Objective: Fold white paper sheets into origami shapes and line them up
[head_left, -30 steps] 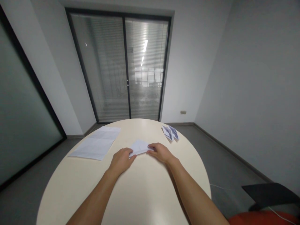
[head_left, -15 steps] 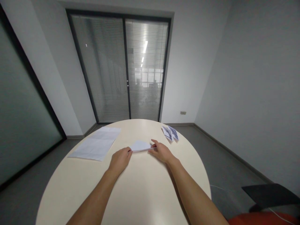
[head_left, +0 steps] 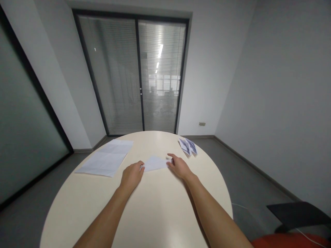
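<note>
A piece of folded white paper (head_left: 155,163), roughly triangular, lies low over the middle of the table between my two hands. My left hand (head_left: 132,175) pinches its left corner with thumb and forefinger. At the right corner, my right hand (head_left: 179,166) grips the paper between thumb and fingers, with the forefinger reaching above it. The fingertips cover both corners of the paper.
The round cream table (head_left: 157,206) carries a creased white sheet (head_left: 107,158) at left. Folded paper with dark print (head_left: 188,147) stands at back right. A black chair part (head_left: 300,215) and red seat (head_left: 289,241) are at lower right. Beyond is a glass partition with blinds (head_left: 113,75).
The near edge of the folded paper has tipped down, so more of its flat face shows. Both hands have shifted only slightly.
</note>
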The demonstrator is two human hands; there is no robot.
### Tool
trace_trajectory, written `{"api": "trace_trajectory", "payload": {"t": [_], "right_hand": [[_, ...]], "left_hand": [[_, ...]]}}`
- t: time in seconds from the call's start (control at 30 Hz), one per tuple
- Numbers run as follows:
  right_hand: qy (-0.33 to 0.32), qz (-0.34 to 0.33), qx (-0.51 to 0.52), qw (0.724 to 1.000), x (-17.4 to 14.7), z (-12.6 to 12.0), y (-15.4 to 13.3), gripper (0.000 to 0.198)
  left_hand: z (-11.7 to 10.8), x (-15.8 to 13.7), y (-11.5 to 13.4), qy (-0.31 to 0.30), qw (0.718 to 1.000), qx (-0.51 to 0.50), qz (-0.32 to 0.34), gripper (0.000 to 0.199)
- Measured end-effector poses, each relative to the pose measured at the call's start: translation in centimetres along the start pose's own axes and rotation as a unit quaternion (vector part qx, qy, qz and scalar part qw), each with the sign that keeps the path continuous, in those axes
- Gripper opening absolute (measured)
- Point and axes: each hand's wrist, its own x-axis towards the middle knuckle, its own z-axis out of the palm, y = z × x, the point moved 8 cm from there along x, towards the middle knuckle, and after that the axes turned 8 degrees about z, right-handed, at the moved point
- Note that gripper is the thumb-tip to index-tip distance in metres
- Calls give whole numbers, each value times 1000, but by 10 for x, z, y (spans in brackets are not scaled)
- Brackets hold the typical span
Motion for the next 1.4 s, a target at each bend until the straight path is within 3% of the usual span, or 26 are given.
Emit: {"api": "trace_trajectory", "payload": {"t": [0.53, 0.8, 0.97, 1.1, 1.27, 1.4], "right_hand": [[19, 9, -28, 999, -2, 1, -6, 53], [62, -41, -125, 989, -10, -7, -34, 34], [-21, -153, -109, 982, -27, 13, -75, 30], [-100, -247, -66, 962, -43, 31, -94, 45], [-157, -206, -42, 965, -42, 43, -82, 63], [-157, -163, -52, 973, -35, 43, -70, 71]], "left_hand": [[6, -1, 2, 33, 998, -47, 33, 35], [3, 2, 23, 20, 995, 1, 99, 40], [1, 2, 35, -10, 994, 21, 110, 37], [0, 2, 38, -15, 994, 32, 99, 37], [1, -3, 47, -29, 996, 34, 71, 32], [3, -8, 54, -37, 995, 48, 73, 36]]}}
